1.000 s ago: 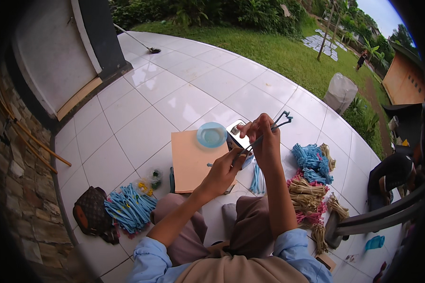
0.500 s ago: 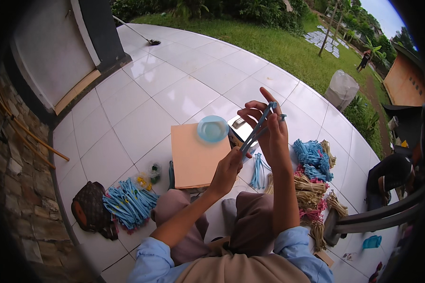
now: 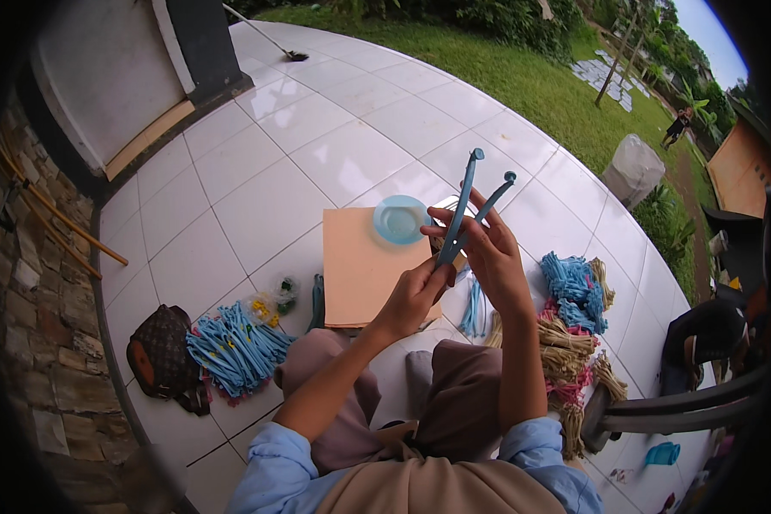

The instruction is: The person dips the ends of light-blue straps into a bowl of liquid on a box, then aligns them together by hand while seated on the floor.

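Two long blue straps (image 3: pixel 459 206) with small round knobs on their upper ends stand up in a V in front of me. My left hand (image 3: pixel 418 295) pinches them together at the lower end. Higher up, my right hand (image 3: pixel 495 265) closes around them with thumb and fingers, some fingertips reaching out behind the straps. Beneath the hands lies a peach-coloured board (image 3: pixel 368 274) with a light blue plate (image 3: pixel 401 220) on its far right corner. A shiny thing beside the plate is mostly hidden by my right hand.
Blue strips (image 3: pixel 238 347) lie in a heap at left, beside a brown bag (image 3: pixel 164 355) and clear packets with yellow and green bits (image 3: pixel 274 301). At right are blue bundles (image 3: pixel 574 291) and tan bundles (image 3: pixel 565 347). A dark curved bar (image 3: pixel 677 407) and a person (image 3: pixel 707 334) are farther right.
The straps have turned more upright and spread apart at the top. My right hand has come down, its raised index finger now lower and behind the straps. The view has shifted slightly.
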`<state>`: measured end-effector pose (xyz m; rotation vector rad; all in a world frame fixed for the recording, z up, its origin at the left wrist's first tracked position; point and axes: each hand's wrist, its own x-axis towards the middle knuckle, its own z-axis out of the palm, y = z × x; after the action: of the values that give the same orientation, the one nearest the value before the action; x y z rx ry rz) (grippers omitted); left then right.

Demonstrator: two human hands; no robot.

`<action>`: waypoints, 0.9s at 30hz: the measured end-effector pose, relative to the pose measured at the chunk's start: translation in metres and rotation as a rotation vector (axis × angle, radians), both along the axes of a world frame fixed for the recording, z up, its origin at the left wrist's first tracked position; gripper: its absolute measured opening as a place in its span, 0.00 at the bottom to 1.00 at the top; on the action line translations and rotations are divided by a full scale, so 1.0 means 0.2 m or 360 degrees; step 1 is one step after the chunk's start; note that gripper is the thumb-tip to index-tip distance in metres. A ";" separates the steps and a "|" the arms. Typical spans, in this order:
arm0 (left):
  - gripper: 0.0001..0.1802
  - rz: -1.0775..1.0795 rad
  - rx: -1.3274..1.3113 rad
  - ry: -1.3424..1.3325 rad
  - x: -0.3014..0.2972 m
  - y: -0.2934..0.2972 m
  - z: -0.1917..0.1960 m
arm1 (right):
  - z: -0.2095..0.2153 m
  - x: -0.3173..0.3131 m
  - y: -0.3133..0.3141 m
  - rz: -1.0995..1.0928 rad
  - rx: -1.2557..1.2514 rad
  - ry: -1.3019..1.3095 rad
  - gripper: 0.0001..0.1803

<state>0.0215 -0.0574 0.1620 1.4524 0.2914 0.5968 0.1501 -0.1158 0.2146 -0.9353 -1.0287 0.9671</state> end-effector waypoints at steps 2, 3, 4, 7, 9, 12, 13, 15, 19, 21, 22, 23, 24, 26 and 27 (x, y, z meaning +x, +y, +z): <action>0.15 -0.0138 -0.0190 0.0075 0.01 0.00 -0.02 | 0.02 0.02 0.00 -0.0024 0.0219 0.0335 0.31; 0.15 -0.0137 -0.0186 0.0079 0.00 0.00 -0.03 | 0.02 0.02 0.00 -0.0024 0.0223 0.0339 0.31; 0.15 -0.0227 -0.0207 0.0162 0.00 0.01 -0.04 | 0.02 0.03 0.00 0.0004 0.0226 0.0381 0.30; 0.14 -0.0289 -0.0162 0.0252 0.01 0.02 -0.06 | 0.03 -0.01 0.01 -0.0066 0.0180 0.0465 0.28; 0.14 -0.0267 -0.0099 0.0252 0.02 0.01 -0.05 | 0.01 -0.01 0.01 -0.0107 0.0155 0.0340 0.27; 0.18 0.0546 0.0317 -0.0111 0.03 0.07 0.00 | 0.03 -0.02 0.00 -0.0176 0.0132 0.0084 0.23; 0.19 0.0634 0.0466 -0.0137 0.02 0.09 0.07 | 0.04 -0.04 -0.01 -0.0230 0.0055 -0.0084 0.22; 0.21 0.0658 0.0718 -0.0156 0.00 0.11 0.20 | 0.02 -0.06 -0.01 -0.0218 0.0008 -0.0253 0.23; 0.17 0.0540 0.0766 -0.0191 0.00 0.14 0.24 | 0.01 -0.11 0.00 -0.0294 0.0092 -0.0432 0.29; 0.17 0.0521 0.0673 -0.0242 0.01 0.14 0.23 | 0.02 -0.11 0.00 -0.0285 0.0067 -0.0483 0.34; 0.17 0.0521 0.0670 -0.0242 0.01 0.14 0.23 | 0.02 -0.11 0.00 -0.0263 0.0036 -0.0489 0.37; 0.16 0.0542 0.0729 -0.0223 0.01 0.13 0.25 | 0.02 -0.11 0.00 -0.0263 0.0033 -0.0489 0.37; 0.15 0.0562 0.0782 -0.0203 0.01 0.13 0.26 | 0.02 -0.10 -0.01 -0.0207 -0.0013 -0.0550 0.39; 0.13 0.0463 0.0524 -0.0250 0.03 0.13 0.26 | 0.01 -0.08 -0.02 -0.0152 -0.0069 -0.0612 0.40; 0.12 0.0370 0.0286 -0.0293 0.02 0.13 0.27 | 0.01 -0.07 -0.01 -0.0081 -0.0090 -0.0585 0.41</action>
<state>0.0264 -0.0314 0.2154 1.5339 0.2683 0.9600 0.1354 -0.1183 0.2160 -1.2097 -1.2827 0.8007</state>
